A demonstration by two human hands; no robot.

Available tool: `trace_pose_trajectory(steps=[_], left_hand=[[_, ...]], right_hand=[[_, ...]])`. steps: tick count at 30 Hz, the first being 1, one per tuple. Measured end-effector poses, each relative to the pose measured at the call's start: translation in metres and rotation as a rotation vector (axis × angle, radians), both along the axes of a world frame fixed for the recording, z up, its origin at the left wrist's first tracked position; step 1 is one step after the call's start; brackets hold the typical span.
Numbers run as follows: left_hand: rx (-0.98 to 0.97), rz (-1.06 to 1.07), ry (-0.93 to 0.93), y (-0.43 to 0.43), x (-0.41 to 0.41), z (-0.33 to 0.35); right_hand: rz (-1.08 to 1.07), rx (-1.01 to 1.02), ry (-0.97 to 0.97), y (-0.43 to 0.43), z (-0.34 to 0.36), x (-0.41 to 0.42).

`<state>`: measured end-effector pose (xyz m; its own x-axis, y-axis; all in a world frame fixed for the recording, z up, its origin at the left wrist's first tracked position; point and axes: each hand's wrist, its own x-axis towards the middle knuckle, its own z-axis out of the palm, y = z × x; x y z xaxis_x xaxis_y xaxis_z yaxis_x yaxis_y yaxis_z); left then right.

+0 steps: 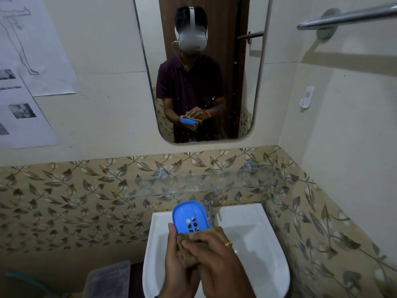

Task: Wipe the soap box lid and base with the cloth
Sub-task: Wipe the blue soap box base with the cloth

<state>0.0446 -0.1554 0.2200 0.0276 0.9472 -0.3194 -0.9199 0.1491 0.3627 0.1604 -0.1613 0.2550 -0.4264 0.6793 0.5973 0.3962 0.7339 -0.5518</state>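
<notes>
Gripping blue soap box piece in left hand over the sink, probably the base judging by the holes. Clutching brown cloth in right hand, pressed onto the near end.

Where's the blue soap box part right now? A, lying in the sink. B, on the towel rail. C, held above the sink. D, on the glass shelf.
C: the left hand holds the blue soap box part above the sink, the right hand pressing the cloth on it.
</notes>
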Motion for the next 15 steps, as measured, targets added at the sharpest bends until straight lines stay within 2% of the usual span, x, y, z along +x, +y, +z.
trace_pose_trajectory(steps=[5, 7, 8, 9, 12, 15], left_hand=[[0.184, 0.019, -0.119, 0.000, 0.005, -0.007], [0.196, 0.087, 0.028, 0.001, 0.007, -0.007], [0.221, 0.163, 0.169, 0.002, 0.006, -0.005], [0.267, 0.204, 0.215, 0.004, 0.003, -0.009], [0.453, 0.154, 0.125, 0.012, 0.000, -0.020], [0.468, 0.138, 0.118, 0.017, -0.007, -0.027]], right_hand=[[-0.081, -0.015, -0.072, 0.017, 0.007, -0.011], [-0.107, -0.038, -0.097, 0.024, 0.010, -0.017], [-0.117, -0.049, -0.106, 0.028, 0.013, -0.020], [-0.133, -0.061, -0.112, 0.033, 0.015, -0.024], [-0.156, -0.122, -0.135, 0.047, 0.019, -0.029], [-0.094, -0.144, -0.159, 0.051, 0.019, -0.029]])
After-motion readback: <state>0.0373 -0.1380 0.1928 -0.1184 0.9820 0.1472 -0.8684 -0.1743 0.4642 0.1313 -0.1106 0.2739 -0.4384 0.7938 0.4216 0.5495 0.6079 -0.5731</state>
